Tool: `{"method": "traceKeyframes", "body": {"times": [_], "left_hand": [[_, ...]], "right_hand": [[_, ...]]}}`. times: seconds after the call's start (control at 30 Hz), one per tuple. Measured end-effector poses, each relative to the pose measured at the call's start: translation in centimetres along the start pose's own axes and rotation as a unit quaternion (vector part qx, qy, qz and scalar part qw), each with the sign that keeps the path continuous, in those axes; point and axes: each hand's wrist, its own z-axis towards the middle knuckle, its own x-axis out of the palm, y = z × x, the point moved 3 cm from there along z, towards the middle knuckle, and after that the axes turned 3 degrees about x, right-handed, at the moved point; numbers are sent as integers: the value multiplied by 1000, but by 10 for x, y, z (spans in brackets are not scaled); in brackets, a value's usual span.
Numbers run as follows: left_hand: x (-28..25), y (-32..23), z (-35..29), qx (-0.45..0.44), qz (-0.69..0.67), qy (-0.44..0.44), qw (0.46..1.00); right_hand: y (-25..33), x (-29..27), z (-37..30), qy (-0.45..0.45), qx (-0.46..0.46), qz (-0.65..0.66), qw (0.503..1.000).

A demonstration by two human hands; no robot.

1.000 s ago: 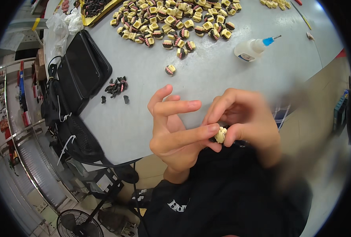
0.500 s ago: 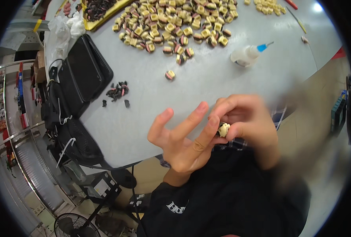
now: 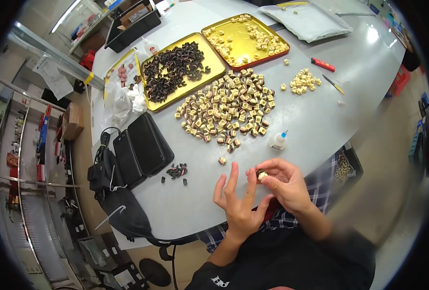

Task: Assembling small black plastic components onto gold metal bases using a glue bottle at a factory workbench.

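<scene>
Between the thumb and fingers of my right hand (image 3: 288, 189) is a small cream-and-dark piece (image 3: 262, 176), partly covered by the fingertips. My left hand (image 3: 241, 209) is held up beside it with fingers spread; its index fingertip is close to the piece, and I cannot tell whether they touch. A similar single block (image 3: 222, 161) in cream, pink and dark layers lies on the table just beyond my left fingers. Farther off spreads a large heap of such layered blocks (image 3: 229, 106). A small white bottle (image 3: 277, 140) with a blue tip stands past my right hand.
A yellow tray (image 3: 217, 69) of dark and pink bits and another tray (image 3: 286, 49) of cream pieces lie at the back. Loose cream pieces (image 3: 304, 81), a red-handled tool (image 3: 322, 64) and a knife (image 3: 333, 84) lie right. A black case (image 3: 149, 143) and dark scraps (image 3: 177, 171) are left.
The view has tilted up, bringing the trays into sight. My left thumb has come away from near the piece, while my right hand still pinches it.
</scene>
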Motion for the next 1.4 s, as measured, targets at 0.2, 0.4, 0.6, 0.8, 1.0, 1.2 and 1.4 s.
{"method": "traceKeyframes", "body": {"times": [0.2, 0.4, 0.6, 0.8, 1.0, 1.2, 1.4], "left_hand": [[-4, 12, -7, -18, -79, -50, 995], [3, 10, -9, -26, -87, -72, 993], [4, 8, -11, -28, -82, -86, 993], [5, 9, -12, -21, -81, -94, 992], [6, 13, -13, -14, -88, -98, 991], [3, 17, -12, 2, -184, -116, 976], [4, 24, -15, 14, -243, -123, 962]], "right_hand": [[17, 9, -3, -5, -146, 12, 989], [20, 0, -12, 32, -210, 0, 977], [21, -6, -19, 30, -239, -10, 971], [21, -7, -21, 41, -226, -4, 973], [13, -2, -18, 48, -44, 129, 990], [-6, 0, -15, 67, 7, 161, 985], [-16, -3, -12, 138, -7, 132, 982]]}}
